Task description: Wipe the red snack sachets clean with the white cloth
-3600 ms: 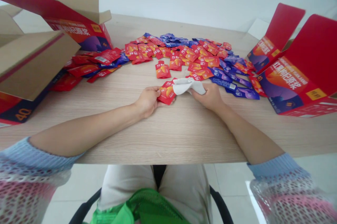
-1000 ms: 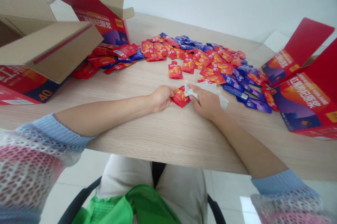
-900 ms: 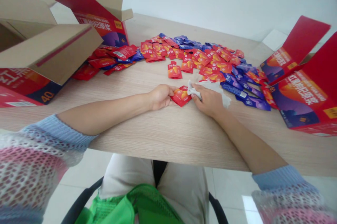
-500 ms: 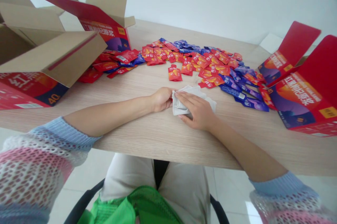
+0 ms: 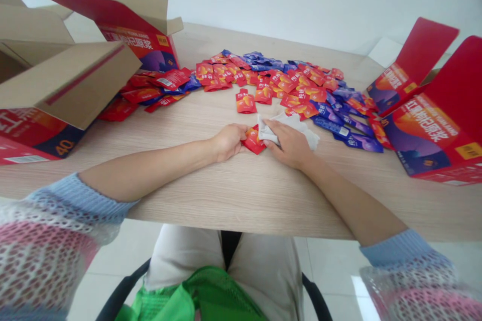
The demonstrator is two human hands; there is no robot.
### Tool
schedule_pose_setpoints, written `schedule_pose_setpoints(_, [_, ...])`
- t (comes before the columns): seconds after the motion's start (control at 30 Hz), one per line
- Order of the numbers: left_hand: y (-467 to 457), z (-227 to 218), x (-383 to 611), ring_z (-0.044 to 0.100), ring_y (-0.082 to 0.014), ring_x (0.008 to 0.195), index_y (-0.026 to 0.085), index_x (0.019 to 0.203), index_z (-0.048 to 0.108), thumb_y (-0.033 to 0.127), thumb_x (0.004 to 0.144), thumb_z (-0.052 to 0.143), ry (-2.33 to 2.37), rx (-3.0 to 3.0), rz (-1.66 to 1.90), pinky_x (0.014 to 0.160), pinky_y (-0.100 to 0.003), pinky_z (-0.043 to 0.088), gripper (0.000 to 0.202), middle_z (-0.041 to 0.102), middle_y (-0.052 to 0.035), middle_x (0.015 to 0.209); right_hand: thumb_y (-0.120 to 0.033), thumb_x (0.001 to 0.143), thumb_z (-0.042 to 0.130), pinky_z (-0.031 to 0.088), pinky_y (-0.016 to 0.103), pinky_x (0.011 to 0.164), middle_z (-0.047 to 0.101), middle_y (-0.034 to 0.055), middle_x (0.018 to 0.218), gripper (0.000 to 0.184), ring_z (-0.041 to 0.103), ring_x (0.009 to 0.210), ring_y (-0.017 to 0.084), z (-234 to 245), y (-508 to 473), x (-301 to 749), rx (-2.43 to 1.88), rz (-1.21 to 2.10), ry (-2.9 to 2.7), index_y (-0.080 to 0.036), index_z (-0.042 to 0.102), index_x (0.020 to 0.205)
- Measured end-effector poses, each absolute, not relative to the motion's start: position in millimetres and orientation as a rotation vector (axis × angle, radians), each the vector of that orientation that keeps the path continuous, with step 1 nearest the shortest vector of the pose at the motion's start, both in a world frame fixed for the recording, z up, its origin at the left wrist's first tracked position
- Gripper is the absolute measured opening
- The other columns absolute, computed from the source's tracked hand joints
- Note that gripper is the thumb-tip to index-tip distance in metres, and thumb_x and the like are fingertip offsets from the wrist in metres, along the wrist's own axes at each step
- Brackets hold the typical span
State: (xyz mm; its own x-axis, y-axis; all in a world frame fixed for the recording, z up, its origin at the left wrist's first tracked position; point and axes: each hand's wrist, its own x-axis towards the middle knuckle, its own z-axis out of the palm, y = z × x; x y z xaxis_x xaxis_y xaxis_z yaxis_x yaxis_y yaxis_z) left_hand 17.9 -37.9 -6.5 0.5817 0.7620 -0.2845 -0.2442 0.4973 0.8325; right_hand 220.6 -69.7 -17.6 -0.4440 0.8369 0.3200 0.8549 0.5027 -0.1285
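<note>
Red foil sachet [image 5: 253, 141], one, printed with orange fruit, lying on a light wood-grain surface [image 5: 244, 200] between the person's two hands, its left end under the left hand [image 5: 228, 142]. Fingers [image 5: 239, 135] of that hand: together, closed on the sachet's end and pressing it to the surface. Right hand [image 5: 289, 144]: fingers [image 5: 273, 127] together, clamped on a crumpled white cloth [image 5: 299, 124], one bunched end of which touches the sachet's right side.

Also on the surface: one loose red sachet [image 5: 246, 102] just beyond the hands, set apart from a wide spread of red sachets [image 5: 288, 82]; blue-purple sachets [image 5: 348, 141] lying along the spread's right side, near the right hand; more red packets [image 5: 139, 95] at far left.

Opened cardboard carton [image 5: 71, 80], flaps up, at left, beside a red printed carton [image 5: 143, 42] with its lid raised. Two red printed boxes [image 5: 422, 135], open, at right.

Knit sleeves [image 5: 56, 220], pale blue cuffs over pink-and-white openwork, pushed up both forearms. Green mesh bag [image 5: 192, 296] on the lap, over beige trousers [image 5: 259, 255].
</note>
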Motion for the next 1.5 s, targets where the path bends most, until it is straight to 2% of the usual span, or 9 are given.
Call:
schedule_pose_setpoints(0.13, [-34, -6, 17, 0.069, -0.0183, 0.072, 0.004, 0.091, 0.067, -0.012, 0.061, 0.038, 0.682, 0.834, 0.648, 0.071, -0.03, 0.057, 0.045, 0.071, -0.0122, 0.082, -0.037, 0.088, 0.048, 0.033, 0.045, 0.112, 0.044, 0.0152, 0.147, 0.066, 0.037, 0.138, 0.026, -15, -86, 204, -1.207, -0.052, -2.493, -0.011, 0.033, 0.147])
schedule_pose_setpoints(0.27, [-29, -7, 16, 0.07, -0.0154, 0.075, 0.004, 0.095, 0.068, -0.014, 0.069, 0.04, 0.663, 0.822, 0.605, 0.076, -0.026, 0.056, 0.043, 0.072, -0.0122, 0.084, -0.032, 0.088, 0.047, 0.026, 0.046, 0.116, 0.039, 0.0145, 0.151, 0.064, 0.031, 0.141, 0.023, -11, -94, 194, -0.998, -0.008, -2.601, -0.011, 0.033, 0.147])
schedule_pose_setpoints(0.43, [-25, -8, 10, 0.071, -0.0164, 0.076, 0.005, 0.106, 0.065, -0.018, 0.068, 0.039, 0.653, 0.863, 0.563, 0.074, -0.027, 0.058, 0.052, 0.073, -0.0121, 0.088, -0.033, 0.09, 0.046, 0.028, 0.048, 0.114, 0.045, 0.0088, 0.147, 0.055, 0.037, 0.139, 0.022, -10, -78, 209, -1.002, 0.119, -2.548, -0.019, 0.039, 0.143])
schedule_pose_setpoints(0.67, [-24, -7, 7, 0.071, -0.021, 0.09, 0.002, 0.109, 0.064, -0.01, 0.08, 0.042, 0.599, 0.85, 0.505, 0.083, -0.031, 0.056, 0.039, 0.07, -0.0194, 0.102, -0.034, 0.09, 0.048, 0.04, 0.042, 0.106, 0.055, 0.0134, 0.138, 0.052, 0.051, 0.127, 0.026, -15, -63, 227, -1.34, 0.033, -2.38, -0.012, 0.046, 0.138])
schedule_pose_setpoints(0.9, [-24, -5, 12, 0.07, -0.0178, 0.071, 0.004, 0.106, 0.066, -0.014, 0.073, 0.04, 0.668, 0.863, 0.544, 0.069, -0.029, 0.059, 0.046, 0.072, -0.0131, 0.084, -0.029, 0.086, 0.052, 0.036, 0.041, 0.11, 0.052, 0.0148, 0.14, 0.055, 0.046, 0.132, 0.026, -15, -79, 201, -1.211, -0.059, -2.42, -0.009, 0.046, 0.138])
schedule_pose_setpoints(1.1, [-31, 0, 24, 0.065, -0.0146, 0.057, 0.005, 0.099, 0.069, -0.008, 0.075, 0.039, 0.821, 0.861, 0.649, 0.053, -0.021, 0.055, 0.04, 0.07, -0.0094, 0.071, -0.028, 0.084, 0.055, 0.037, 0.039, 0.111, 0.055, 0.012, 0.138, 0.053, 0.049, 0.13, 0.024, -11, -89, 194, -1.065, -0.013, -2.448, -0.012, 0.05, 0.134])
schedule_pose_setpoints(1.23, [-34, 2, 21, 0.067, -0.0157, 0.062, 0.004, 0.105, 0.066, -0.014, 0.068, 0.036, 0.808, 0.862, 0.64, 0.06, -0.026, 0.058, 0.051, 0.071, -0.0098, 0.077, -0.028, 0.085, 0.054, 0.04, 0.038, 0.108, 0.058, 0.0086, 0.136, 0.049, 0.051, 0.128, 0.023, -14, -78, 203, -1.137, -0.014, -2.412, -0.015, 0.053, 0.133])
schedule_pose_setpoints(1.33, [-32, 0, 17, 0.069, -0.0185, 0.072, 0.001, 0.103, 0.065, -0.011, 0.072, 0.037, 0.776, 0.847, 0.604, 0.07, -0.031, 0.058, 0.043, 0.071, -0.0139, 0.086, -0.033, 0.089, 0.051, 0.043, 0.04, 0.103, 0.06, 0.0086, 0.133, 0.047, 0.056, 0.122, 0.024, -17, -69, 212, -1.321, -0.054, -2.345, -0.017, 0.053, 0.133])
schedule_pose_setpoints(1.5, [-28, -3, 16, 0.07, -0.02, 0.078, 0.0, 0.1, 0.066, -0.008, 0.076, 0.039, 0.744, 0.836, 0.566, 0.075, -0.032, 0.057, 0.037, 0.071, -0.0168, 0.09, -0.039, 0.095, 0.044, 0.015, 0.055, 0.116, 0.065, 0.0118, 0.125, 0.046, 0.058, 0.118, 0.027, -20, -62, 219, -1.514, -0.217, -2.284, -0.015, 0.052, 0.134])
